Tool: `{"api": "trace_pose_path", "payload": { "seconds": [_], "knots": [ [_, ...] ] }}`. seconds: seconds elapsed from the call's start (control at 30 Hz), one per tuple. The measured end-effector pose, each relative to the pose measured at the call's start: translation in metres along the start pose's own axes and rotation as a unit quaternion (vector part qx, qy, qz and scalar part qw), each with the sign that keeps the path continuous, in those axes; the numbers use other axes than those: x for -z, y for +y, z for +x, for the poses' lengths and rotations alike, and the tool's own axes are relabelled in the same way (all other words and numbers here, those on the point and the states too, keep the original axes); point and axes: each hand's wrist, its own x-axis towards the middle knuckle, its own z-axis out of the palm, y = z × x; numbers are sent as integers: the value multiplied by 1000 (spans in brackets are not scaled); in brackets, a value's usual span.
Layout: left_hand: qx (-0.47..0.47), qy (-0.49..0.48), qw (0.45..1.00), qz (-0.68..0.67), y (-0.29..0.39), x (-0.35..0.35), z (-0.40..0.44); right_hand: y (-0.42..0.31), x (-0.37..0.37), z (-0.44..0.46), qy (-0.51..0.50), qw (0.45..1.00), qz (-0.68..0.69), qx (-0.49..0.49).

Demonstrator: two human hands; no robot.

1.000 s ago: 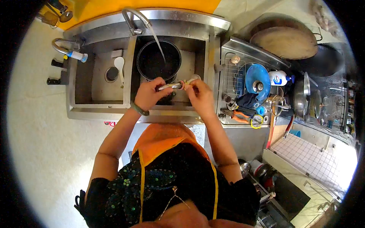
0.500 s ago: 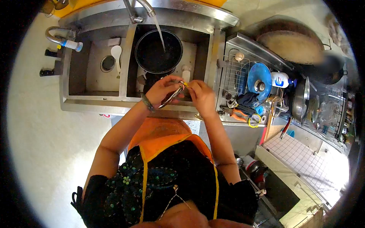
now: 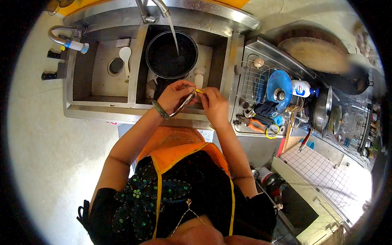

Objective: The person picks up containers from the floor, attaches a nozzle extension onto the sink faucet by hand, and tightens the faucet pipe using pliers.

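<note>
**Hands meet over the sink**

The left hand [image 3: 178, 96] is closed around a shiny metal object [image 3: 184, 103], above the near edge of the right basin [image 3: 208, 61]. The right hand [image 3: 214, 105] pinches a small yellow piece [image 3: 199, 90] at its tip.

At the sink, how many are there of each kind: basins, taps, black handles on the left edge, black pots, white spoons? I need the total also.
Basins: 2
Taps: 2
Black handles: 2
Black pot: 1
White spoon: 1
Total: 8

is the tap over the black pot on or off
On: a stream of water falls from the tap into the black pot.
</note>
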Motion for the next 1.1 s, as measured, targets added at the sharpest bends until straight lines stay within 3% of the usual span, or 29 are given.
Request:
{"api": "trace_pose_path", "payload": {
  "seconds": [0.1,0.2,0.3,0.4,0.5,0.6,0.7,0.8,0.9,1.0,1.1],
  "knots": [
    [-2,2,1000,7,5,-1,-2,-3,-7,-4,-25,949,260,-176],
    [-1,5,1000,29,6,-2,-3,4,-6,2,-73,913,272,-294],
    [-10,-1,1000,9,-1,0,-1,9,-5,5,-134,908,258,-303],
    [-3,-2,1000,7,1,-2,-2,-4,9,10,-147,843,368,-364],
    [3,-11,1000,4,2,-3,-3,2,5,4,-105,935,234,-246],
    [4,-7,1000,0,0,-2,-2,0,8,6,-6,999,27,16],
    [-12,-1,1000,7,3,-1,-1,1,7,-2,-3,997,82,6],
    [-4,8,1000,13,3,-1,-2,-5,-3,-2,-13,912,320,-256],
    [-18,-1,1000,16,-2,1,0,3,-9,1,-112,913,234,-316],
    [-13,-1,999,33,-1,1,0,-6,-2,4,-125,931,200,-279],
    [-16,-3,999,31,0,1,-1,-1,-1,0,0,993,113,-34]
  ]
}}
